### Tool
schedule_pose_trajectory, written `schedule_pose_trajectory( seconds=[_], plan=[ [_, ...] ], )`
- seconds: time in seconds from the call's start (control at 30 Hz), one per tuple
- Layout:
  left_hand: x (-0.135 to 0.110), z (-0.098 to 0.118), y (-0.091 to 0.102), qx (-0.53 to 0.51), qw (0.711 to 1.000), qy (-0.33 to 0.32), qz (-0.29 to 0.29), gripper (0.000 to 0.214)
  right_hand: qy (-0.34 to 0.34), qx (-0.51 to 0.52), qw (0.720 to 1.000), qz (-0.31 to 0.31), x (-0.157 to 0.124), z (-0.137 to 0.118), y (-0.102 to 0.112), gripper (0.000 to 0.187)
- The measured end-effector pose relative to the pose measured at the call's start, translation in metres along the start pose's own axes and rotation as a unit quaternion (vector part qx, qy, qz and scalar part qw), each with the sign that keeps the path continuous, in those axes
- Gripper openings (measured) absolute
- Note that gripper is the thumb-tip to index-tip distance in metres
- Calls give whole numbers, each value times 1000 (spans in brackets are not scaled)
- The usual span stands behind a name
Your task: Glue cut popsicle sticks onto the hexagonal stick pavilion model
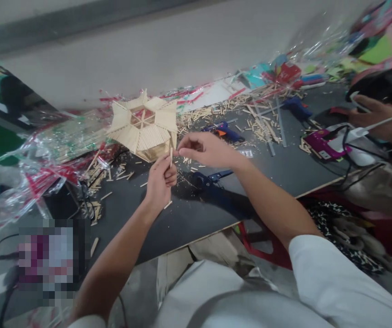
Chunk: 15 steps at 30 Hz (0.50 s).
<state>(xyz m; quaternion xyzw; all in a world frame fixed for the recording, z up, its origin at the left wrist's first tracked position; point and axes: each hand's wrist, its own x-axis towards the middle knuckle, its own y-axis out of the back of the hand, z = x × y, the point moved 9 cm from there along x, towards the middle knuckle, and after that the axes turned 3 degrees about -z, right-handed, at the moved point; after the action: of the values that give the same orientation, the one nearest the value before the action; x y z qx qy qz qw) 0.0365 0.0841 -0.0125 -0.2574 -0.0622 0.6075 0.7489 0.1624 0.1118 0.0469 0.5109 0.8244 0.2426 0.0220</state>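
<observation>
My left hand (pixel 162 182) is closed on a short, thin wooden stick (pixel 171 157), which stands upright from the fingertips. Just to its right, my right hand (pixel 204 149) has its fingers curled in a pinch close to that stick; anything between its fingertips is too small to make out. Behind both hands rests a star-shaped frame of pale wooden sticks (pixel 157 135), with a spoked opening in its upper face. Below my right hand lies a dark blue hand tool with two handles (pixel 213 180), partly in shadow.
Loose sticks (pixel 206 113) litter the dark table (pixel 182 228). Two blue glue guns (pixel 230 133) (pixel 296 108) lie beyond my right hand. At right are a purple power strip (pixel 324 145) with cables and another person's hand (pixel 380 116). Clear plastic wrap (pixel 62 136) is heaped at left.
</observation>
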Motion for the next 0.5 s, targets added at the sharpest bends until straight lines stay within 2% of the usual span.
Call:
schedule_pose_trajectory(
  seconds=[0.1, 0.23, 0.37, 0.5],
  plan=[
    [-10, 7, 18, 67, 997, -34, 5, 15, 28, 92, 995, -5, -12, 6, -26, 32],
    [-18, 12, 38, 185, 979, -67, 44, 15, 31, 146, 988, 46, -15, 16, -43, 37],
    [-19, 16, 37, 315, 944, -94, 36, 15, 11, 174, 984, 34, -14, 29, -53, 39],
    [-16, 15, 33, 374, 922, -104, 1, 20, 0, 163, 986, 34, -15, 43, -53, 35]
  ],
)
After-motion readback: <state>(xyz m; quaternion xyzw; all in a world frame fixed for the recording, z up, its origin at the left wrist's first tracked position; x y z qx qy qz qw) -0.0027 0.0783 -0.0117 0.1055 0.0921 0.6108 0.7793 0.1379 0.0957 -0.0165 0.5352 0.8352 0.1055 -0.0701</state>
